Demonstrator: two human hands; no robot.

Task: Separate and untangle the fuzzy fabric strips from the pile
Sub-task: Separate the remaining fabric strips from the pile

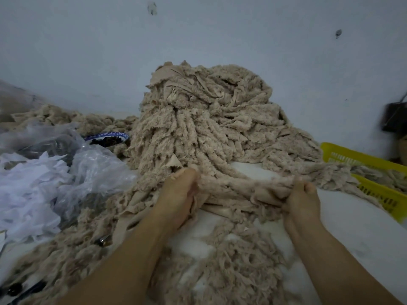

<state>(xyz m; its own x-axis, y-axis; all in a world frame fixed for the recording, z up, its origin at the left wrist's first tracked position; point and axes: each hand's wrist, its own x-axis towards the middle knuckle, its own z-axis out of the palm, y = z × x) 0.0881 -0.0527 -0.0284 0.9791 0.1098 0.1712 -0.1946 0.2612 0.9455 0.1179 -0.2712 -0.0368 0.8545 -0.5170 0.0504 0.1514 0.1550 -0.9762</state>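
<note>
— Fingers (307, 187) of the right hand (301, 201) curl round a bunch of fuzzy strips (242, 188); the left hand (178, 194) pinches the same bunch, both forearms stretched forward, low over the white tabletop (253, 170).

— I'd draw them apart slowly, sideways, so any snag shows before it tightens.

— Agreed. Beyond the hands the pile (204, 119) is heaped against the wall (198, 40), a yellow basket (363, 159) to its right.

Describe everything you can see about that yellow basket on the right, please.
The yellow basket looks like plastic, with rows of slots in its walls. It sits low at the right edge of the view, partly cut off by the frame. Beige fuzzy strips lie inside it and drape over its near rim, trailing back toward the pile.
</note>
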